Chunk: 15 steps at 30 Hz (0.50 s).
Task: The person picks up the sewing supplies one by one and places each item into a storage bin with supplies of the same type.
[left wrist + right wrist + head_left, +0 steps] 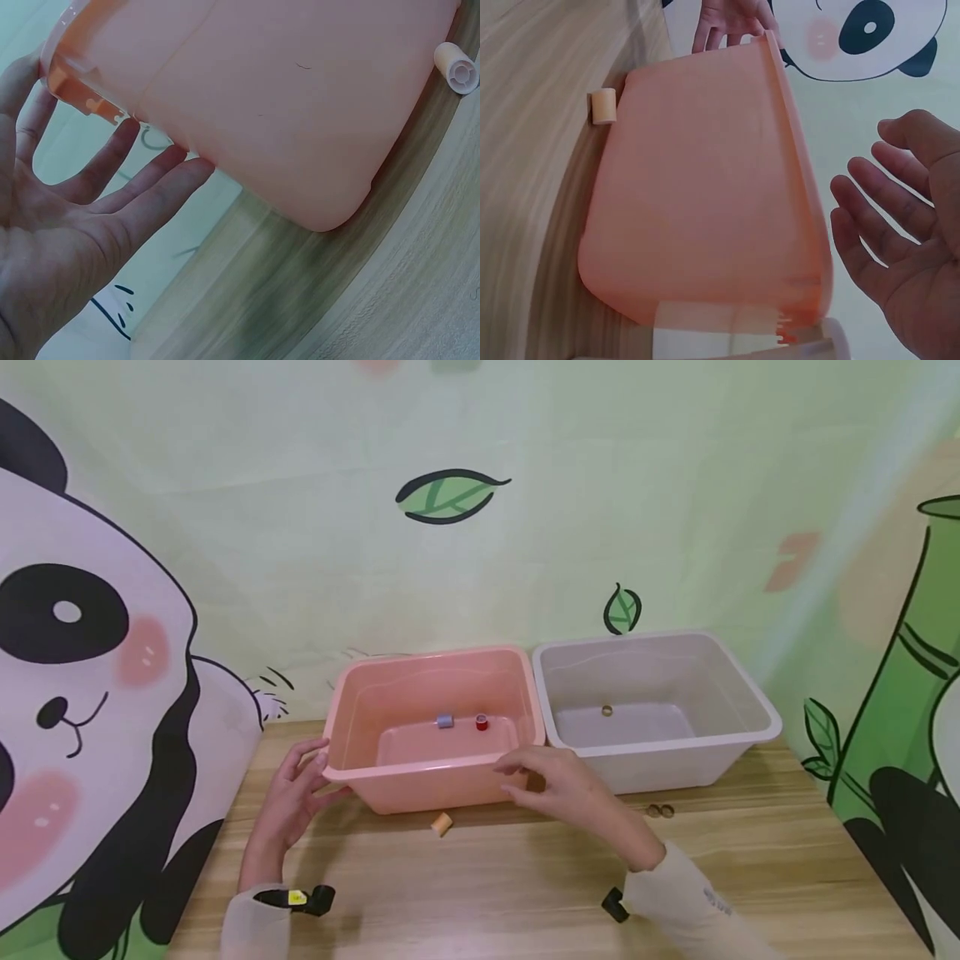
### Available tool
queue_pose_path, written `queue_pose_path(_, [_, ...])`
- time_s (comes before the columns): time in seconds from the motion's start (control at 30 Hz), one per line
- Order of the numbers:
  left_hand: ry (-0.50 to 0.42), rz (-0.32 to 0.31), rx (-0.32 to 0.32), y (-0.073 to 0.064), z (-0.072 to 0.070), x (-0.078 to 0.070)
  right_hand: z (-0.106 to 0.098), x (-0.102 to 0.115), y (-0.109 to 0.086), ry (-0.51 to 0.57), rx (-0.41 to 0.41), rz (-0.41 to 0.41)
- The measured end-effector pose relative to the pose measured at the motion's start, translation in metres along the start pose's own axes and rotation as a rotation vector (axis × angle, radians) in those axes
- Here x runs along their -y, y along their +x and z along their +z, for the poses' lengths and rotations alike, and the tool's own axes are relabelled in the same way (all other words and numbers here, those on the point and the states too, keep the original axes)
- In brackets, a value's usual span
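My left hand (292, 789) is at the left end of a pink plastic bin (442, 785). Its fingers reach out nearly straight, and the fingertips (196, 171) touch the bin's end wall. Close by the front right corner of this bin is my right hand (558, 777), its fingers loosely bent with nothing between them. The right wrist view shows a gap between those fingers and the rim. Inside the bin lie a small blue cylinder (445, 721) and a small red one (482, 722). An orange hollow cylinder (442, 824) lies on the table in front.
A grey bin (660, 764) stands against the right side of the pink one, with a small brass-coloured ring (607, 711) inside. Two similar rings (661, 811) lie on the wooden table (480, 893) before it. A printed cloth (300, 552) hangs close behind both bins.
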<state>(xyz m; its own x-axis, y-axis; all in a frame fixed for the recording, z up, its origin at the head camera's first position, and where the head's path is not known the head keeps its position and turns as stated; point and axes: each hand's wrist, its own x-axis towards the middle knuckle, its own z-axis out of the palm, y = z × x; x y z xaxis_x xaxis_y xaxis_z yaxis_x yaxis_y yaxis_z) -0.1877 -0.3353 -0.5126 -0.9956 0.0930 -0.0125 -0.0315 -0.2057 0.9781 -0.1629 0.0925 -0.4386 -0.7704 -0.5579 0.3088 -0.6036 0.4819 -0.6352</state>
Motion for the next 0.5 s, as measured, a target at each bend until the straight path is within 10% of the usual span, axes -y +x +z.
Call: queue_pose_path(0.5, [-0.015, 0.023, 0.007, -0.002, -0.001, 0.001, 0.033, -0.015, -0.007, 0.091, -0.014, -0.079])
